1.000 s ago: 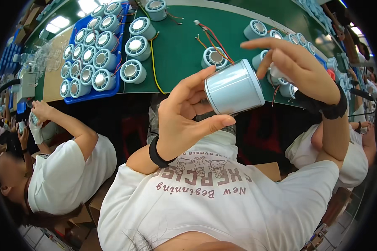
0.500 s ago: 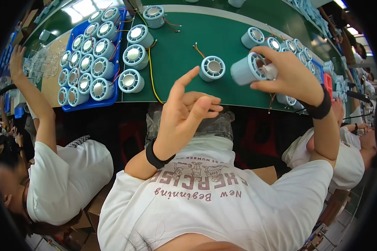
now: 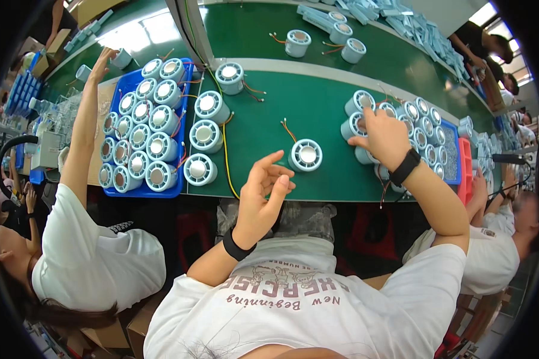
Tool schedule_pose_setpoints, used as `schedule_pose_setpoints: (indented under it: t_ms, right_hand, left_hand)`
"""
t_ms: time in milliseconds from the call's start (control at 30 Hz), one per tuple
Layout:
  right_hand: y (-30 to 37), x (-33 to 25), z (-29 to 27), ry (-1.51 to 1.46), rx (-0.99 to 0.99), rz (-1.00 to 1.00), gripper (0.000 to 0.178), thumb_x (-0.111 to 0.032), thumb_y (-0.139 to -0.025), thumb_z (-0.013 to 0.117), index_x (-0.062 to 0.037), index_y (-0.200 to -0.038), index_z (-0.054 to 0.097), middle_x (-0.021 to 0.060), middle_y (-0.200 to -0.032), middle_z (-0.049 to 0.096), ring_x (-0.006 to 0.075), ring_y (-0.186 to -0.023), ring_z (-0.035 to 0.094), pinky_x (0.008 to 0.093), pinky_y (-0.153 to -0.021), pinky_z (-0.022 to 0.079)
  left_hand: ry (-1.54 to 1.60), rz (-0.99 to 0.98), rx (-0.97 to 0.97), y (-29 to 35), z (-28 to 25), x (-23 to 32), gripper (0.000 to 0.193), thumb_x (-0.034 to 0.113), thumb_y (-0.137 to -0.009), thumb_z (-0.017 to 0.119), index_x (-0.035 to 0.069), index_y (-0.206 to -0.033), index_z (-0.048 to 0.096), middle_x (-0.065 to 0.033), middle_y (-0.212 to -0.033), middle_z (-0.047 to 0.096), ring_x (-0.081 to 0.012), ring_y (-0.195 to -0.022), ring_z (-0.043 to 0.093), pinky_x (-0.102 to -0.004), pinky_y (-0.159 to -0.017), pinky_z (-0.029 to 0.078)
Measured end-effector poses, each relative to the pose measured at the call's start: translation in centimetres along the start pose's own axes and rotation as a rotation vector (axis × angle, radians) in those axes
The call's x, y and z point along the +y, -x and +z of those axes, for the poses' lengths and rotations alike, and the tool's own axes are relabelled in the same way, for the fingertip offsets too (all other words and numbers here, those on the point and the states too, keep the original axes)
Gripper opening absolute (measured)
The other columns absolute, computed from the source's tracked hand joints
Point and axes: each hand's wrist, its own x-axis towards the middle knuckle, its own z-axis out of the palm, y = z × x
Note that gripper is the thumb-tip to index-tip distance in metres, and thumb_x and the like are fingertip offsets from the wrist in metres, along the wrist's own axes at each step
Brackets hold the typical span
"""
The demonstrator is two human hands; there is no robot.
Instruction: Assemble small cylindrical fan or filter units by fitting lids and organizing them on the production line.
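1. On the green bench, right side: right hand (image 3: 384,136) lies on a pale-blue can (image 3: 354,127) at the near edge of a cluster of like cans (image 3: 414,122). One second back the same hand held a can up between both hands; half a second back it carried it alone toward the right. Now the can stands on the bench among the others, so I judge this unit is being handed off to the right-hand group.
2. Grip, right: fingers spread over the can's top and side, touching it; whether they clasp it or have let go I cannot tell.
3. Grip, left: left hand (image 3: 263,197) hangs above the bench edge, fingers loosely curled, holding nothing. A second ago it helped support the can; it has since dropped away.
4. Nearest the left hand: a lone can (image 3: 305,155) with red-and-yellow leads, just beyond the fingertips, not touched.
5. Orientation: the set-down can stands upright, long axis vertical, round face up toward the camera. Earlier it lay tilted, with its side wall showing.
6. Left of centre: blue tray (image 3: 175,192) packed with upright cans; three more stand just beside it, and a yellow wire (image 3: 226,157) runs past them.
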Motion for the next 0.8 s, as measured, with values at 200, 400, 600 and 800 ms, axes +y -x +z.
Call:
schedule_pose_setpoints:
  t_ms: [200, 400, 600, 800]
  right_hand:
    - [-12.6, 4.2, -4.7, -0.229, 0.041, -0.144, 0.048, -0.030, -0.076, 0.073, -0.0062, -0.115, 0.059, 0.0225, -0.102, 0.065, 0.0365, -0.092, 0.064, 0.0430, -0.083, 0.050]
    - [-25.6, 26.6, 9.0, 0.063, -0.282, -0.011, 0.121, -0.020, -0.042, 0.090, -0.0232, -0.146, 0.029, 0.0224, -0.130, 0.053, 0.0383, -0.121, 0.050, 0.0434, -0.102, 0.043]
    - [-29.4, 18.8, 9.5, -0.162, -0.304, 0.055, 0.108, -0.017, -0.042, 0.091, -0.0161, -0.135, 0.037, 0.0193, -0.122, 0.060, 0.0376, -0.118, 0.054, 0.0428, -0.097, 0.047]
    - [-24.7, 23.0, 10.1, -0.205, -0.150, 0.086, 0.087, -0.014, -0.046, 0.085, -0.0118, -0.127, 0.052, 0.0179, -0.116, 0.064, 0.0342, -0.111, 0.060, 0.0404, -0.097, 0.047]
  left_hand:
    - [-0.084, -0.014, 0.100, -0.1, -1.9, -2.4, 0.036, 0.008, -0.098, 0.049, -0.002, -0.132, 0.044, -0.0106, -0.097, 0.061, -0.0146, -0.082, 0.062, -0.0265, -0.074, 0.052]
    - [-0.289, 0.230, 0.065, -0.2, -1.9, -5.4, 0.029, -0.003, -0.094, 0.047, 0.001, -0.122, 0.053, -0.0067, -0.080, 0.061, -0.0117, -0.070, 0.062, -0.0259, -0.063, 0.053]
    - [-0.088, 0.068, 0.140, 1.1, -2.8, -4.8, 0.031, 0.000, -0.094, 0.048, 0.001, -0.125, 0.050, -0.0061, -0.080, 0.061, -0.0101, -0.070, 0.062, -0.0242, -0.062, 0.053]
    - [-0.128, 0.114, 0.078, 0.9, -3.0, -5.0, 0.031, 0.002, -0.094, 0.049, 0.002, -0.125, 0.049, -0.0065, -0.081, 0.061, -0.0105, -0.070, 0.063, -0.0245, -0.063, 0.054]
